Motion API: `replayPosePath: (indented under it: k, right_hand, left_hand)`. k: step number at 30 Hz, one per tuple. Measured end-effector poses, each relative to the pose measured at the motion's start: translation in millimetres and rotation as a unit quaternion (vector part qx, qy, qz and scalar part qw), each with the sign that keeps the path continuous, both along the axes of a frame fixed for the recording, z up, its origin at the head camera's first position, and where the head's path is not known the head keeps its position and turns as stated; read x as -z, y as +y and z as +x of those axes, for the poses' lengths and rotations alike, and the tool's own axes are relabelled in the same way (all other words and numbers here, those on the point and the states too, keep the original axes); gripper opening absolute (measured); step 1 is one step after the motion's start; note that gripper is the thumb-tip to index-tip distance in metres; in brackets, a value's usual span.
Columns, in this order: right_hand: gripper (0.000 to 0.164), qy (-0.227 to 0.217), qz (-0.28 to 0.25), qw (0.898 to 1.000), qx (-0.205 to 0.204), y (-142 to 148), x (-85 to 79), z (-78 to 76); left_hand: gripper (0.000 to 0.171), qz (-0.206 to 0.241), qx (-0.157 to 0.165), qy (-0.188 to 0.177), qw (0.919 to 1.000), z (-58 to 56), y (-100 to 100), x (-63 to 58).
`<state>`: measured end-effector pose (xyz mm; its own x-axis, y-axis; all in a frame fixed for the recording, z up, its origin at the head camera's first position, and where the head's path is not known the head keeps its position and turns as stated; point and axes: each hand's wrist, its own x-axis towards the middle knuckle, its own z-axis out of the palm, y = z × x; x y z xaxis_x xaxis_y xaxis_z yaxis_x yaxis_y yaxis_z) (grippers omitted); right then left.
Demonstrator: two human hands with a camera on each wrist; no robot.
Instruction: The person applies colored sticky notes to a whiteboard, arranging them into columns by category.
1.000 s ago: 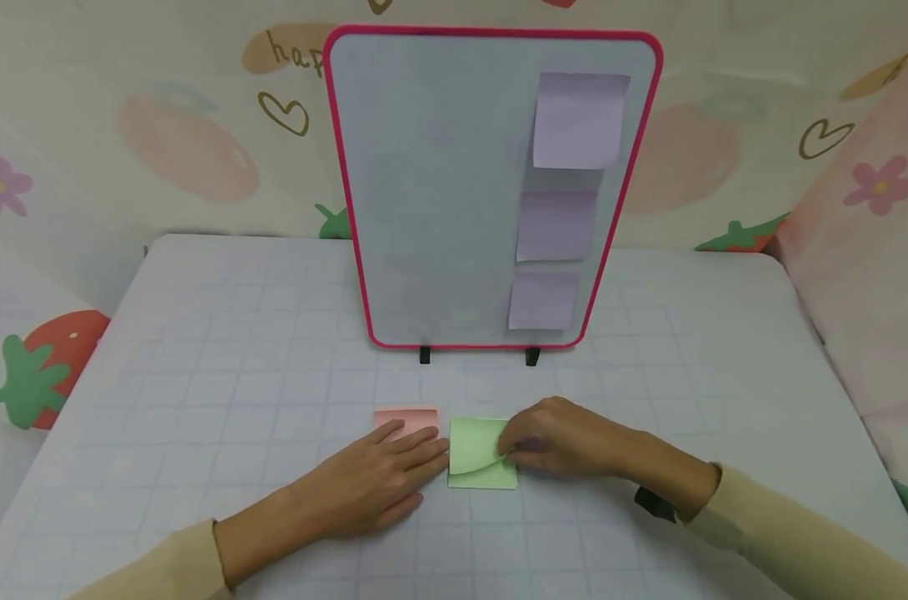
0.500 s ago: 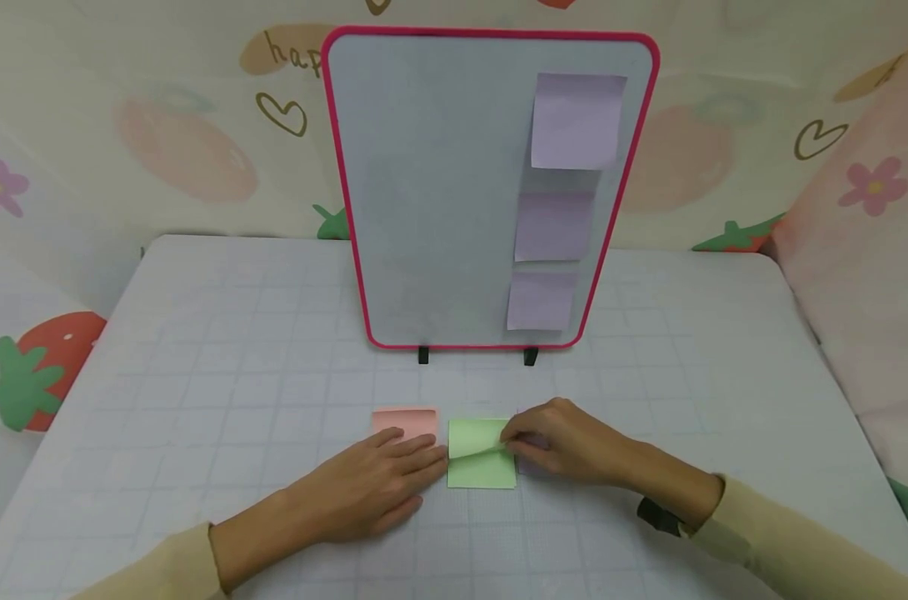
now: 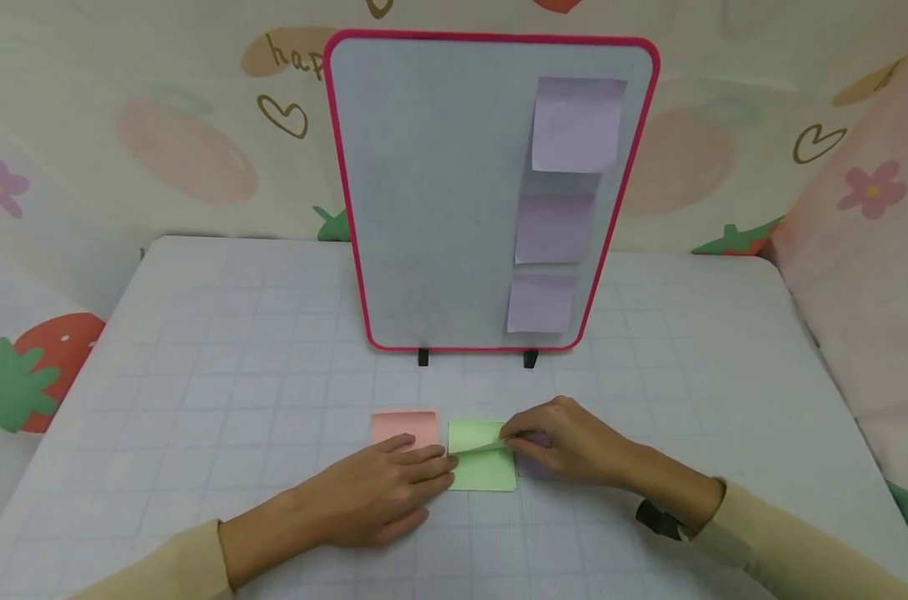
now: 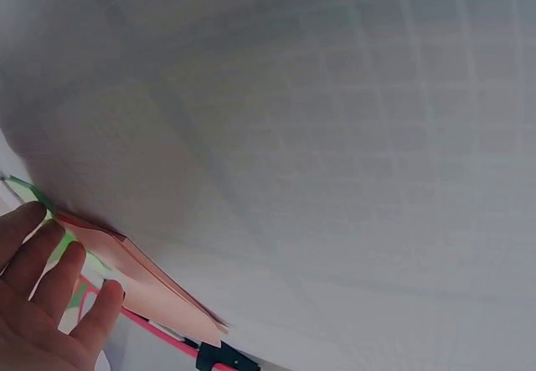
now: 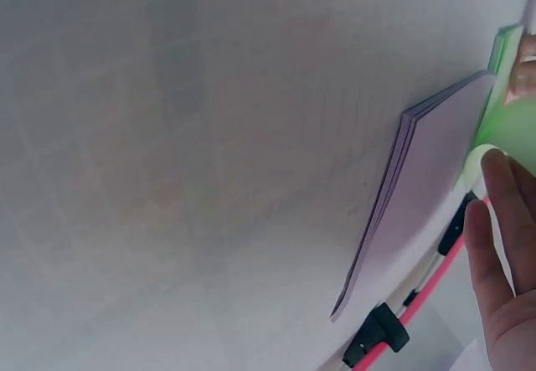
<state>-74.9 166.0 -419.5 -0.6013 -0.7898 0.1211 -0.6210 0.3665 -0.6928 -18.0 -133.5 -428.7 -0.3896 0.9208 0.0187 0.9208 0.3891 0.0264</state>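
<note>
My right hand [image 3: 566, 442] pinches the right edge of the top green sticky note [image 3: 475, 435]. That sheet's lower edge curls up off the green sticky note pad [image 3: 486, 477], which lies on the table. My left hand [image 3: 382, 492] lies with fingers extended over the lower part of the pink sticky note pad [image 3: 405, 427], fingertips at the green pad's left edge. A purple sticky note pad [image 5: 427, 162] shows plainly in the right wrist view; in the head view the right hand covers most of it.
Behind the pads stands a whiteboard [image 3: 439, 192] with a pink frame on black feet [image 3: 531, 358]. Three purple sticky notes [image 3: 577, 125] hang in a column down its right side. A grid-patterned white cloth [image 3: 222, 375] covers the table, with a strawberry-print backdrop around it.
The lifted lower edge of the green sheet has risen up the pad, baring more of the sheet below. My left fingertips have shifted slightly right onto the green pad's edge.
</note>
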Motion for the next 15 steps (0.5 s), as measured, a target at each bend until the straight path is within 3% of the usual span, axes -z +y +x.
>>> replayPosePath:
  k: [15]
  right_hand:
    - [0.014,0.023,-0.002,0.999,0.027,-2.1,-9.5,-8.3]
  left_hand:
    - [0.043,-0.019,0.002,-0.012,0.9997,-3.0,2.8,-4.5]
